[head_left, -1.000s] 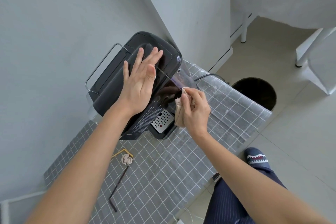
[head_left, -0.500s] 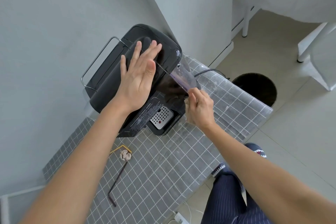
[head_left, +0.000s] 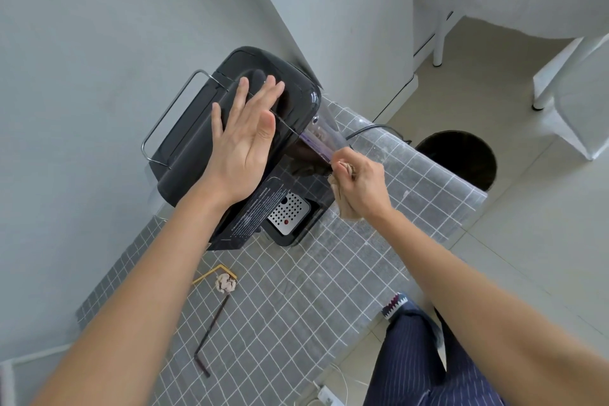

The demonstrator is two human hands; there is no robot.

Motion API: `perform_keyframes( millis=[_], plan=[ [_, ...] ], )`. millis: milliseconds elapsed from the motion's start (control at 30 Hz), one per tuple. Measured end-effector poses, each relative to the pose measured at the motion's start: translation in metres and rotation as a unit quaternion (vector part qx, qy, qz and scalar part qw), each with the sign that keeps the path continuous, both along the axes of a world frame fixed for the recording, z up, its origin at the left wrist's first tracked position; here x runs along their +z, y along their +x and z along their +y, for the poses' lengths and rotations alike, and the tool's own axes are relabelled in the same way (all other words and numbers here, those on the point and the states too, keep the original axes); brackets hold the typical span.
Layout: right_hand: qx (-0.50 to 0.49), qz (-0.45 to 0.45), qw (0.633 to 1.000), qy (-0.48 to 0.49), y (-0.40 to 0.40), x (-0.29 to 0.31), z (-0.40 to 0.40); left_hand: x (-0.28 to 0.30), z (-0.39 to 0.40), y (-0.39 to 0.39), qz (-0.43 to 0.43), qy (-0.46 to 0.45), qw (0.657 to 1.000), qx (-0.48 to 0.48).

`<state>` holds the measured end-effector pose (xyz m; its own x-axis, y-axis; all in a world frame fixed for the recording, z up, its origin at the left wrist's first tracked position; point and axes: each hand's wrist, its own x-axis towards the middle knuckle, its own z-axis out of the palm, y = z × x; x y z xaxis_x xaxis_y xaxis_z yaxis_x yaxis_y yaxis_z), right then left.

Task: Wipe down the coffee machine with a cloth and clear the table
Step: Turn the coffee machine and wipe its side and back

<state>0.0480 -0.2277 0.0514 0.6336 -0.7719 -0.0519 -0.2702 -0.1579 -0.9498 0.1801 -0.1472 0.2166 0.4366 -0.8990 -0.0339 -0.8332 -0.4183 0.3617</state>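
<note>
Currently the coffee machine [head_left: 230, 128] stands at the far end of the bench [head_left: 329, 290], hard against the wall. The left hand [head_left: 242, 142] lies flat on the machine's top, fingers straight and spread, bracing it. The right hand [head_left: 361, 183] is curled tight round a bunched beige cloth [head_left: 346, 204] and works at the machine's right flank, where the clear water tank [head_left: 324, 138] meets the glossy black body. The hands are well apart, one on each side of the machine.

Assessment: the wiping step is under way and unfinished. To do it well, the bracing palm should stay firm so the machine does not skid toward the wall. Strokes should run down the flank in overlapping passes. Pressure near the tank should be light, as the tank looks thin and may unseat. The perforated drip tray [head_left: 288, 212] at the machine's front appears not yet wiped.

Outstanding: nearer than the machine lie a crumpled paper ball [head_left: 225, 283], a yellow strip [head_left: 214, 273] and a dark stirrer [head_left: 211, 330], all awaiting removal. An open bin [head_left: 461, 155] stands on the floor to the right of the machine.
</note>
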Motion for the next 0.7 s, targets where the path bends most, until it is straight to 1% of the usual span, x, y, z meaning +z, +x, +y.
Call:
perform_keyframes(
  millis=[67, 200, 267, 333, 433, 467, 600, 700],
  plan=[
    [-0.001, -0.003, 1.0, -0.015, 0.0, 0.007, 0.0, 0.0, 0.001, 0.0, -0.004, -0.002, 1.0, -0.001],
    [-0.012, -0.066, 0.996, -0.061, 0.001, 0.026, 0.001, -0.001, 0.0, 0.0, -0.009, 0.001, 1.0, -0.005],
    [-0.012, -0.079, 0.994, -0.073, -0.001, 0.025, 0.004, -0.001, 0.0, 0.001, -0.007, 0.001, 1.0, -0.005],
    [-0.003, -0.054, 0.996, -0.071, -0.002, 0.016, 0.005, 0.0, 0.0, 0.001, -0.006, 0.002, 1.0, -0.003],
    [0.022, 0.017, 0.999, -0.039, -0.002, 0.008, 0.002, 0.0, 0.001, 0.0, -0.005, 0.002, 1.0, -0.002],
    [0.022, 0.019, 0.999, -0.039, -0.001, 0.011, 0.001, 0.0, 0.001, 0.0, -0.006, 0.0, 1.0, -0.002],
    [-0.007, -0.043, 0.995, -0.086, 0.003, 0.039, 0.002, 0.0, 0.0, 0.001, -0.011, 0.0, 1.0, -0.003],
    [-0.023, -0.05, 0.994, -0.092, 0.003, 0.036, 0.006, -0.001, 0.001, 0.001, -0.011, 0.001, 1.0, -0.006]
  ],
)
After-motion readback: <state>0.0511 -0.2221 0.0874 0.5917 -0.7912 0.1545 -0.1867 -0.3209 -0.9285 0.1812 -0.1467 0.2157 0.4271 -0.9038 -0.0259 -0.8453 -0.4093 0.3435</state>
